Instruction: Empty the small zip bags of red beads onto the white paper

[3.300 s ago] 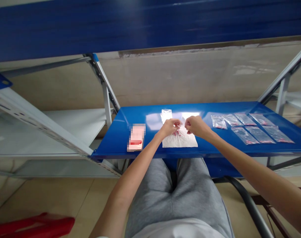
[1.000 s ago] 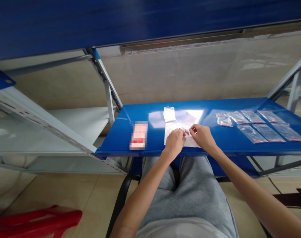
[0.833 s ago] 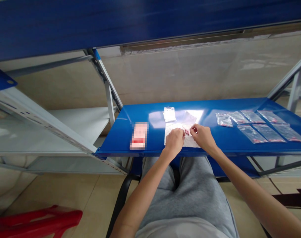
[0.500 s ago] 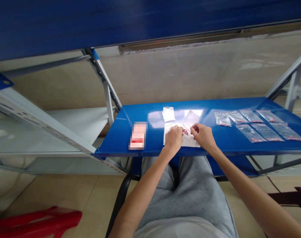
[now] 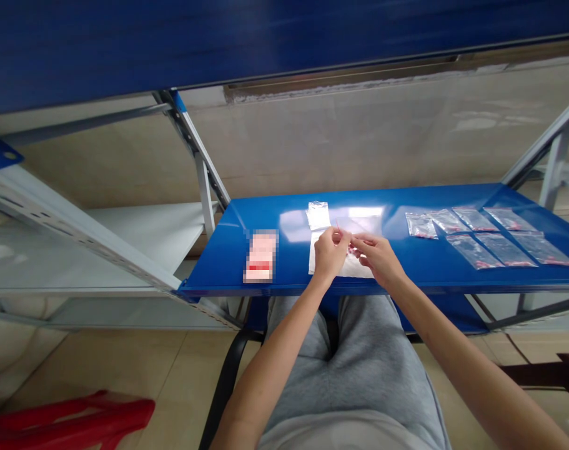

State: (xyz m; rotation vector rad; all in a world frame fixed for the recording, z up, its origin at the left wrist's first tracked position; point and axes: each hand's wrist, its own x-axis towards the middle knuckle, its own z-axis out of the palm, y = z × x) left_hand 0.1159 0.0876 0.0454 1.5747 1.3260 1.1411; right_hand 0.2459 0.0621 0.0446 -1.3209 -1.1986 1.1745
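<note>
left hand: fingertips pinching a thin red stick | right hand: fingers drawn together just beside it, any held item hidden | white paper: under both hands, partly hidden | clear bags: right, contents too small to tell | blue shelf: beneath everything

A blue shelf runs across the middle of the frame on pale metal uprights, beneath a second blue shelf along the top. On it, left of center, lies a blurred pink packet. At right, seven clear bags holding red bits lie in two rows. A red plastic stool sits on the tile floor at lower left, and a black chair frame curves up near bottom center.
</note>
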